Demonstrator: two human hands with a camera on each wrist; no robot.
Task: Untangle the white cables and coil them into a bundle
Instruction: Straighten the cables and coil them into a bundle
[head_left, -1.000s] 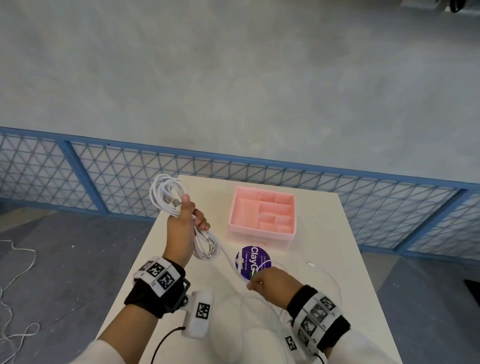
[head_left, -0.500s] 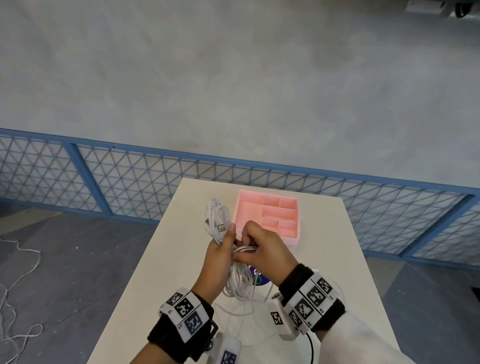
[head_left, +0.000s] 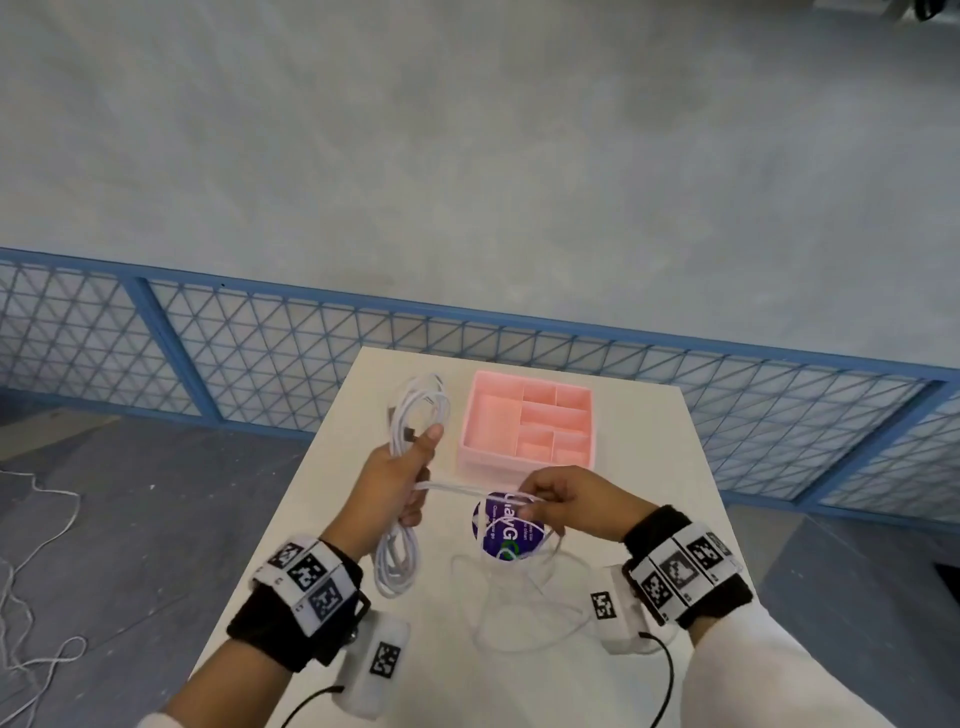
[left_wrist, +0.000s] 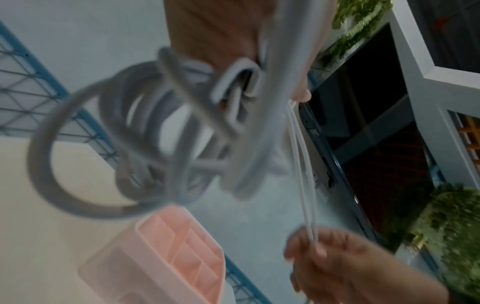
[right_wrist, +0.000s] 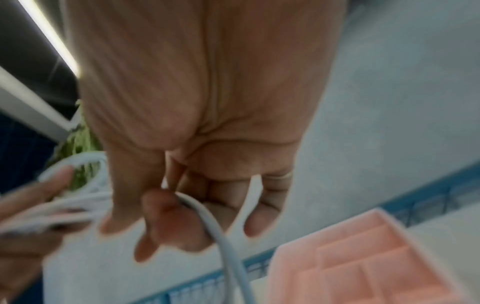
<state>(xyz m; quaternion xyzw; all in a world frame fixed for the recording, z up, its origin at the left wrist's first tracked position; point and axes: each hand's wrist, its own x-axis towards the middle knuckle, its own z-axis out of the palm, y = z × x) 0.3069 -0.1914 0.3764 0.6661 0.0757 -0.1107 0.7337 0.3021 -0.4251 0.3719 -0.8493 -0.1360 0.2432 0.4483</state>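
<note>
My left hand (head_left: 402, 475) grips a coiled bundle of white cable (head_left: 421, 415) above the table; its loops stick out above my fist and hang below it. The same coil (left_wrist: 145, 144) fills the left wrist view, blurred. A doubled strand of cable (head_left: 467, 489) runs taut from my left hand to my right hand (head_left: 563, 501), which pinches it between thumb and fingers (right_wrist: 166, 211). Loose cable (head_left: 519, 603) trails from my right hand onto the white table (head_left: 649, 457) in slack loops.
A pink compartment tray (head_left: 530, 428) stands at the table's far side. A purple round lid (head_left: 506, 530) lies under my right hand. A blue mesh fence (head_left: 260, 358) runs behind the table. Another white cord (head_left: 31, 597) lies on the grey floor at left.
My hands met at the coil half a second ago. Now my right hand has drawn away to the right, pulling a strand taut from the bundle in my left hand.
</note>
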